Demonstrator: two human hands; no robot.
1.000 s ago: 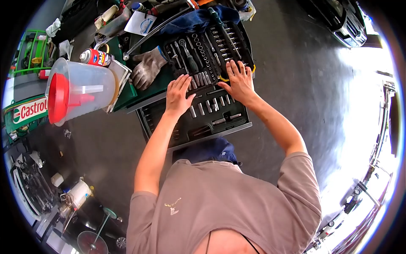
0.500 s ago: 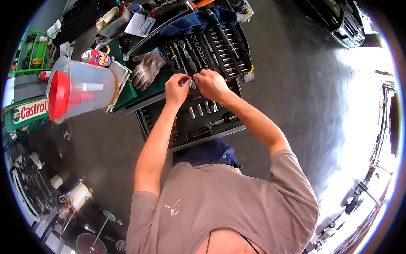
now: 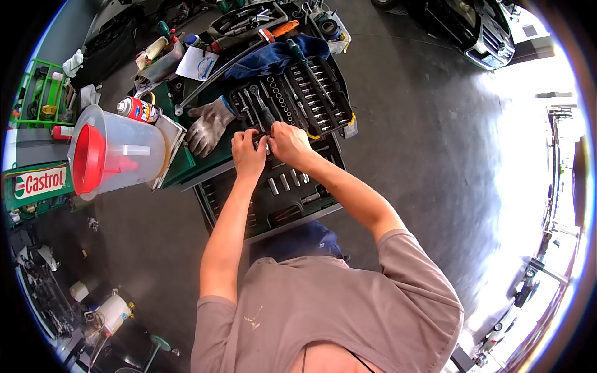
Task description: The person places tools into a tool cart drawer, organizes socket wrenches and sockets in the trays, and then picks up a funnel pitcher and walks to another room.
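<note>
My left hand (image 3: 249, 155) is closed, thumb and fingers pinching a small shiny metal piece (image 3: 265, 148), probably a socket. Beside it, my right hand (image 3: 290, 144) has its fingers curled together against the same spot; whatever it grips is hidden. Both hands are over the near edge of an opened socket set case (image 3: 323, 99). In the case, a ratchet (image 3: 264, 107) lies with its handle just beyond my fingers, by rows of sockets and bits. Below my hands, an open drawer (image 3: 255, 233) holds several long sockets (image 3: 285, 181).
A grey work glove (image 3: 208, 127) lies left of the case, near a spray can (image 3: 138, 110) and a clear jug with a red funnel (image 3: 124, 155). A long bar (image 3: 217, 74) and blue cloth (image 3: 273, 59) lie behind. A car (image 3: 479, 34) stands far right.
The view has shifted, so the bench and case appear further left and lower. My hands stay close together at the case's near edge, with the right fingers slightly re-posed.
</note>
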